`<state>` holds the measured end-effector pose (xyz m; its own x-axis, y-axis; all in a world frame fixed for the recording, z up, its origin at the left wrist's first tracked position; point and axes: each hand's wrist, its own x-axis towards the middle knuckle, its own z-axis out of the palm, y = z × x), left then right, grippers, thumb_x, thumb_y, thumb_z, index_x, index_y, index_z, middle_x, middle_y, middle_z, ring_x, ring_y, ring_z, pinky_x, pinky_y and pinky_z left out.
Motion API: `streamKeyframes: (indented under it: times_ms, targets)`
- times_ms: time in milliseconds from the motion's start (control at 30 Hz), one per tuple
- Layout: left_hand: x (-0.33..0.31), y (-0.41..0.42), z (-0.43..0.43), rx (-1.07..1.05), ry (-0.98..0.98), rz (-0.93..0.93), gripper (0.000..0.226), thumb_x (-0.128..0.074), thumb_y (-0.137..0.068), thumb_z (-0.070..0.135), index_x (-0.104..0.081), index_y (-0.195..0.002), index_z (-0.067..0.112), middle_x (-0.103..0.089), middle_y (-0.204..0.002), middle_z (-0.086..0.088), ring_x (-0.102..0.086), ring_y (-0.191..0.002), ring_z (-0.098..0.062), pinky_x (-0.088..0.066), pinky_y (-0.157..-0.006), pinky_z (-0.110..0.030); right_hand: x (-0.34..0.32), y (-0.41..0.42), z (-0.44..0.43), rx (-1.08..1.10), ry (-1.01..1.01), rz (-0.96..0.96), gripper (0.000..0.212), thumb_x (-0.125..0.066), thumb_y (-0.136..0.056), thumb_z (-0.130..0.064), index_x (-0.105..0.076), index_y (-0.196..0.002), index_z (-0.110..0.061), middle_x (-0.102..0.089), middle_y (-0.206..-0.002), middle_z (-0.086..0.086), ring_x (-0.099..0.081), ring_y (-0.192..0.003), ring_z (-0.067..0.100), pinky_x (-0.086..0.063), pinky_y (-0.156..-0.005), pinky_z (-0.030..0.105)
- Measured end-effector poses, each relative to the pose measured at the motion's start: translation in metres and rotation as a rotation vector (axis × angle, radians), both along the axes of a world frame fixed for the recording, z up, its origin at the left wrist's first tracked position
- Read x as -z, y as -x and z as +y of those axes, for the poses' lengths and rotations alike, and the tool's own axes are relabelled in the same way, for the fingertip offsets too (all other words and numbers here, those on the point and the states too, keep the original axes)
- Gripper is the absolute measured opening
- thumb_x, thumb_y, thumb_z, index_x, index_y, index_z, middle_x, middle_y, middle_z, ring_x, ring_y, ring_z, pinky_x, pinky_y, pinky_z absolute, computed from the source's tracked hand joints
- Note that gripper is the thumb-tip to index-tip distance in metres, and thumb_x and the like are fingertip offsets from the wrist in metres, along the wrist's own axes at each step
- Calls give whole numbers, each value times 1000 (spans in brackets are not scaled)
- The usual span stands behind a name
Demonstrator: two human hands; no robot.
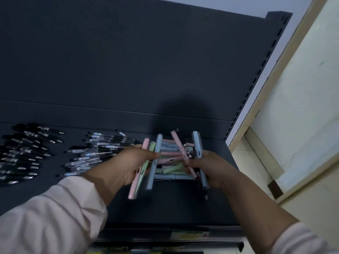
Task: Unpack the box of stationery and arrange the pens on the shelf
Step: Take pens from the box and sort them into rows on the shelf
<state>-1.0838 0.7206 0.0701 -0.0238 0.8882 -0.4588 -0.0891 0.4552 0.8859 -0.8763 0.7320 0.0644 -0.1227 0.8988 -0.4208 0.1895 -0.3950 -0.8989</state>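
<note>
Near the front edge of the shelf, the left hand is clamped on a pastel bundle and the right hand on a second bundle, both over the loose pastel pile. Recommended: square each bundle, then lay it parallel beside the pile. Open shelf lies nearer and farther; clear-barrelled pens crowd the left and the slotted upright bounds the far right.

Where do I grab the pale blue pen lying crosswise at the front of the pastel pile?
Pinch the mid-barrel of the pale blue pen from above, on the near side: it lies flat, frontmost, with bare dark shelf before it.
</note>
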Motion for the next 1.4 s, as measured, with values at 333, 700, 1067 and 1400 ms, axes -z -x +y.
streamKeyframes:
  times_ms: [333, 700, 1067, 1400]
  targets:
    - [-4, -2, 5, 12, 2, -2, 24, -73, -78, 6, -60, -97, 8, -64, -81, -10, -57, -67, -20, -48, -60, -32, -13, -5, 21, -240, -174, -405, 24, -75, -80, -19, -65, -101, -15, -58, -74, -1, -53, -63, 9, -43, -58, 15]
    - [-4, -2, 6, -10, 3, -22, 22, -71, -78, 4, -58, -95, 10, -64, -86, -13, -57, -66, -20, -47, -54, -28, -12, 4, 40, -282, -439, -745, 9, -63, -89, -18, -58, -94, -13, -49, -67, -2, -44, -53, 10, -34, -49, 22]
    - [-8, -7, 4, 0, 7, -73, 17, -71, -79, 4, -59, -90, 8, -63, -88, -15, -58, -80, -29, -50, -78, -42, -31, 8, 20, 104, 54, 355, 19, -47, -97, -9, -62, -108, -5, -63, -75, 7, -57, -62, 15, -44, -57, 28]
    - [-6, -2, 0, 15, 1, -83, 26, -71, -78, 5, -61, -102, 6, -64, -95, -16, -59, -82, -29, -51, -87, -46, -21, 7, 4, 13, 72, 321, 17, -56, -90, 1, -64, -100, -9, -68, -73, 6, -59, -65, 15, -44, -63, 29]
